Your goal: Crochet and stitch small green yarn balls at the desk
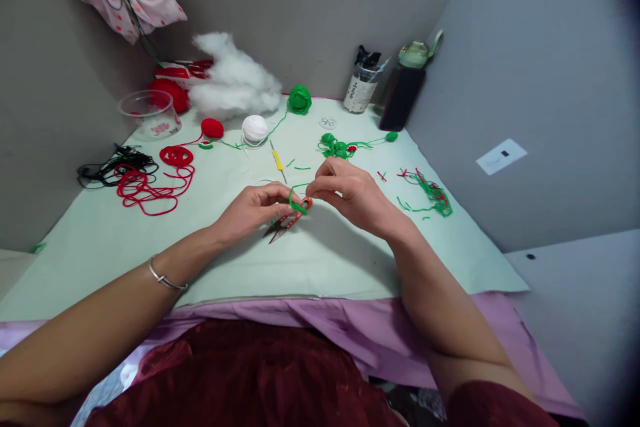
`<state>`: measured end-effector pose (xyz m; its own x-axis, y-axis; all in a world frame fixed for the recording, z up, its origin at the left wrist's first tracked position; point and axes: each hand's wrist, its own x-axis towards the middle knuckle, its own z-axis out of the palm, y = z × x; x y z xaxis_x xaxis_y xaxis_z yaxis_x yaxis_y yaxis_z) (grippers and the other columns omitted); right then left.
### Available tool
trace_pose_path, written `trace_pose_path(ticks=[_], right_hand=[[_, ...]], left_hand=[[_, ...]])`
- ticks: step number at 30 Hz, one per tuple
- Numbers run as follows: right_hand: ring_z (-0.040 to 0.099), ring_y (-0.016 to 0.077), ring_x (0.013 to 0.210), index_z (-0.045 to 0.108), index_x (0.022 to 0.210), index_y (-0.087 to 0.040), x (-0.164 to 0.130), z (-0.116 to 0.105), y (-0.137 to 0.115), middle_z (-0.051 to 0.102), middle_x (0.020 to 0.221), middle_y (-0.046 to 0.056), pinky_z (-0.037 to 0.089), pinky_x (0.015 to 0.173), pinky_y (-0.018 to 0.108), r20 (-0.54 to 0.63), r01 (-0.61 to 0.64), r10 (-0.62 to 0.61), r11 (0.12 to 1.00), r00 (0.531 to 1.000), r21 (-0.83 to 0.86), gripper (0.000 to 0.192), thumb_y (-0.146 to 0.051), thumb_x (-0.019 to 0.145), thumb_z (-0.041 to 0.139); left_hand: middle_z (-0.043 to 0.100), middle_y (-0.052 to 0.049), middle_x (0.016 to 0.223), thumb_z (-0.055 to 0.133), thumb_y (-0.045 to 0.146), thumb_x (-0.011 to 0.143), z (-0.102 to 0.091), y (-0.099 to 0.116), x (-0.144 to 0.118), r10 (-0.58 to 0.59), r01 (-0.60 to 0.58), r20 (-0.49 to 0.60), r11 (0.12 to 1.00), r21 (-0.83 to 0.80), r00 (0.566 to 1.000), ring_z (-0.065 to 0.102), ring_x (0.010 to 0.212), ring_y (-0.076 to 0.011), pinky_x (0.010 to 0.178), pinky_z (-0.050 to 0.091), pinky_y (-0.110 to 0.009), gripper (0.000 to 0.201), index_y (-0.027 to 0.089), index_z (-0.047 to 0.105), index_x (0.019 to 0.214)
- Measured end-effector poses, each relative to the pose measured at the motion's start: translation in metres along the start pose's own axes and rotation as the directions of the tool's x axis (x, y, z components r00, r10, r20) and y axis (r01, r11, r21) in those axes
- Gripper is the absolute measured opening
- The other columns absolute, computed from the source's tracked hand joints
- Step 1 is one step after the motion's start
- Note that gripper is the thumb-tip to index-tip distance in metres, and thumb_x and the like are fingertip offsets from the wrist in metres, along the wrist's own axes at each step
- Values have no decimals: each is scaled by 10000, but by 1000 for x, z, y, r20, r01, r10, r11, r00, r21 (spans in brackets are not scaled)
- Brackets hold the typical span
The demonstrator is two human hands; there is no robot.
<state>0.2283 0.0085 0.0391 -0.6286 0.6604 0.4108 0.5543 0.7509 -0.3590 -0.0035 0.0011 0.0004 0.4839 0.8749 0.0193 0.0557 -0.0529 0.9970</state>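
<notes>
We are sitting at a pale green surface (350,260) boxed in by grey walls, with a purple cloth (360,327) hanging over its near edge at the bottom of the frame. At the centre of the frame, our left hand (253,210) is pinching a short green yarn strand (296,197) together with a small red-and-green crocheted piece, and our right hand (350,193) is closing its fingertips on the same strand from the other side. Both hands are narrowly pinched, touching at the yarn. A pair of thread snips (283,227) is lying just beneath the left fingers, whether held or resting we cannot tell.

We are judging this as a finishing step: tying off or trimming a yarn tail on the small piece. The next move is calling for a steady pinch and a taut strand.

Along the back, white stuffing (235,80) is piled at upper centre, beside a green yarn ball (299,99), a white yarn ball (255,128) and a red yarn ball (213,127). Loose red yarn (150,187) is tangled at the left, near a clear plastic cup (150,113). A yellow-handled hook (277,160) is lying just above the hands. Green scraps (433,197) are scattered at the right, and a dark bottle (403,97) and a jar (360,90) are standing in the upper right corner.
</notes>
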Motion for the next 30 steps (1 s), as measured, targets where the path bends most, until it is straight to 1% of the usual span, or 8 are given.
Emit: trace_pose_path(ticks=[4,11,15,18,22,25,27,30], right_hand=[[525,161,833,723,914,-213,0,2,1,585,899,56,408,726,290,14,14,-14,1000,1000,19,203,-189,995,538],[532,153,842,741,958,-221,0,6,2,572,895,42,406,738,288,27,11,-13,998,1000,69,180,-183,986,567],[545,157,854,723,969,-214,0,8,2,590,913,42,412,754,287,41,-27,23,995,999,100,159,-170,979,570],[555,147,827,693,989,-202,0,10,3,600,943,41,417,744,272,37,-70,66,990,997,123,92,-194,965,604],[556,136,782,709,938,-193,1,12,4,601,911,41,404,710,257,40,-108,106,992,994,64,106,-248,966,622],[572,129,764,717,919,-187,2,16,3,627,877,36,400,701,245,34,-113,111,993,993,46,121,-207,965,607],[581,126,760,707,971,-185,3,20,1,652,900,39,408,707,242,11,-116,115,992,993,55,126,-172,964,582],[605,131,791,641,1151,-191,2,25,-5,691,978,48,440,734,246,-14,-81,83,990,996,114,216,-151,990,503]], left_hand=[[725,-72,977,739,318,827,0,-2,0,-7,8,3,1000,-19,1000,650,817,-178,788,508,-328,178,179,761,935],[716,-57,946,734,309,843,-1,-5,1,-16,17,20,999,-34,1000,646,829,-174,792,493,-322,169,176,739,948],[732,-57,915,737,299,841,-1,-4,1,-37,38,23,997,-61,999,642,788,-164,769,502,-320,168,172,723,950],[738,-51,894,740,305,844,-1,-4,1,-38,39,24,996,-75,999,641,762,-156,748,509,-314,167,176,714,947],[743,-62,968,731,315,866,-1,-7,2,-20,21,13,998,-67,1000,671,865,-170,832,520,-320,173,179,710,971],[734,-51,977,739,326,867,-1,-10,2,-29,31,17,991,-128,999,688,904,-175,878,532,-333,190,184,691,983],[728,-43,946,751,334,859,0,-11,3,-48,53,28,981,-188,998,698,884,-175,865,548,-338,211,182,670,980],[711,-24,887,773,355,842,0,-12,3,-62,67,28,969,-237,998,701,827,-162,827,561,-326,246,177,642,952]])
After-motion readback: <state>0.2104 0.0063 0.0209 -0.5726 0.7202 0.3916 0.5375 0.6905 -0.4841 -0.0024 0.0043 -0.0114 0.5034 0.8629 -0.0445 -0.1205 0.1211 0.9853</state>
